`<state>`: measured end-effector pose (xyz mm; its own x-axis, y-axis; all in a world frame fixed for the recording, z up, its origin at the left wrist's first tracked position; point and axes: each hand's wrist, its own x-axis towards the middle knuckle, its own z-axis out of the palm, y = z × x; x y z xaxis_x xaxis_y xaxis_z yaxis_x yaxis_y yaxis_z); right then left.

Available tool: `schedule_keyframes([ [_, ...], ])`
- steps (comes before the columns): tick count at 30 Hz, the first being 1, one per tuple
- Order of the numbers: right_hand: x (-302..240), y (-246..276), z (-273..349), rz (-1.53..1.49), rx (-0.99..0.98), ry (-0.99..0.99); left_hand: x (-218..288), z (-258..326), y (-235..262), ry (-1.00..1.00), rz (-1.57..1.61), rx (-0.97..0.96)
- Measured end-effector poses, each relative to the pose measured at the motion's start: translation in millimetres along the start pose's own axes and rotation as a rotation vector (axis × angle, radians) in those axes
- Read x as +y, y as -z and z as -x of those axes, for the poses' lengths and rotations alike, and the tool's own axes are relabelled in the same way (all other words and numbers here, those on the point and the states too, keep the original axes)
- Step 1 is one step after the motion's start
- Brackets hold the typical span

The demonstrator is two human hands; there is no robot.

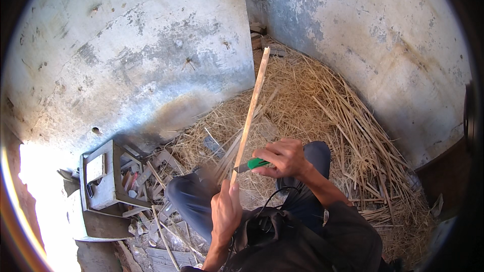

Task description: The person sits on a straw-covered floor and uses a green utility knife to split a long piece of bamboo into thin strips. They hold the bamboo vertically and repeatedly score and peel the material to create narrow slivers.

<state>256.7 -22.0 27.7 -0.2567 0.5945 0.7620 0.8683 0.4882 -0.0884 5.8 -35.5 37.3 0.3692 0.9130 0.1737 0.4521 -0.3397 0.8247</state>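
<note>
Left hand (225, 211) grips the stick (250, 111) at its base; right hand (283, 157) holds the green-handled knife (250, 164) against it. Shaving appears barely started: upper length, toward 12 o'clock, looks uncut.

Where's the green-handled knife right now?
In the head view, the green-handled knife is just right of centre, held in the right hand, its blade against the long wooden strip just above the left hand.
</note>
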Motion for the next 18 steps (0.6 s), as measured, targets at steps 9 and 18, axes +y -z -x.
schedule_keyframes([
  [9, 53.0, 0.6, -3.8, -0.033, 0.150, -0.223, -17.6, 33.1, 4.3, 0.115, -0.040, -0.079],
  [18, 96.1, -3.2, -9.2, 0.045, 0.171, -0.298, -29.1, 52.4, 9.8, 0.154, -0.064, -0.100],
])
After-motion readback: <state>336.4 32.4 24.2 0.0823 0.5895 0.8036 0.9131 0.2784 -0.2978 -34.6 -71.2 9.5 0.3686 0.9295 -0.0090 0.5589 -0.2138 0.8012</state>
